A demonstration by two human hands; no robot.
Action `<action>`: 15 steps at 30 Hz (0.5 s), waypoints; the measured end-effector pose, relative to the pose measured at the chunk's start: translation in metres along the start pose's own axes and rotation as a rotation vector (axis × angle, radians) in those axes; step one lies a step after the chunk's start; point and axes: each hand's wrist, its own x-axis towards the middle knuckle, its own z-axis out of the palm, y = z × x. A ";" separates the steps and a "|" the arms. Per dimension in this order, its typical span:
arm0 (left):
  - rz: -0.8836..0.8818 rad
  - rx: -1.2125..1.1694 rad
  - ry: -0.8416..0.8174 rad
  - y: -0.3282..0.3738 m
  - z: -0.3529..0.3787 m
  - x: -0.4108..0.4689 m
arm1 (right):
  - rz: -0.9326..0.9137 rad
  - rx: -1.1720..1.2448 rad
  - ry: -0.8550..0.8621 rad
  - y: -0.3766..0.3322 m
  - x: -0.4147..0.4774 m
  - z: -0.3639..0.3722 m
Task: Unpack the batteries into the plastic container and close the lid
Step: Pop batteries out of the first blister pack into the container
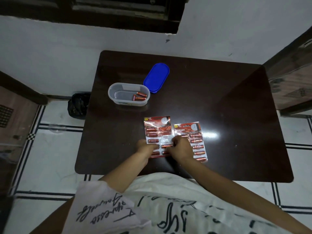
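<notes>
- Table (219,102), dark brown and glossy, carries everything, with a bright glare spot near the packs.
- T-shirt (168,200), white, covered in black handwritten script; one word looks like "Yourself", the rest I can't make out.
- Plastic container (118,97), a clear oval tub at the far left of the table, holds three loose red batteries (139,97).
- Blue lid (156,77) lies off the tub, just beside its right end.
- Left blister pack (157,130) reads "EVEREADY" with a "3X" badge; some pockets look emptied.
- Right blister pack (194,137), same "EVEREADY" print, lies just beside it, its visible cells full.
- Right hand (180,149) has fingers curled, pinching at a battery pocket on the left pack.
- Left hand (146,146) presses that pack's near-left corner, fingers bent together.
</notes>
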 end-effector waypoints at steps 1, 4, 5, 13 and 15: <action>0.035 -0.002 -0.006 -0.002 -0.001 -0.002 | -0.002 0.016 -0.013 -0.001 -0.001 0.001; 0.166 -0.065 -0.062 -0.011 -0.004 -0.007 | -0.040 0.021 -0.032 -0.004 -0.004 0.006; 0.194 -0.087 -0.085 -0.015 -0.006 -0.008 | -0.048 0.031 -0.038 -0.005 -0.005 0.006; 0.083 -0.159 -0.157 -0.024 -0.015 -0.001 | 0.040 0.283 -0.059 -0.001 -0.005 0.007; 0.045 -0.209 -0.180 -0.026 -0.018 0.000 | 0.026 0.252 -0.087 0.001 -0.004 0.004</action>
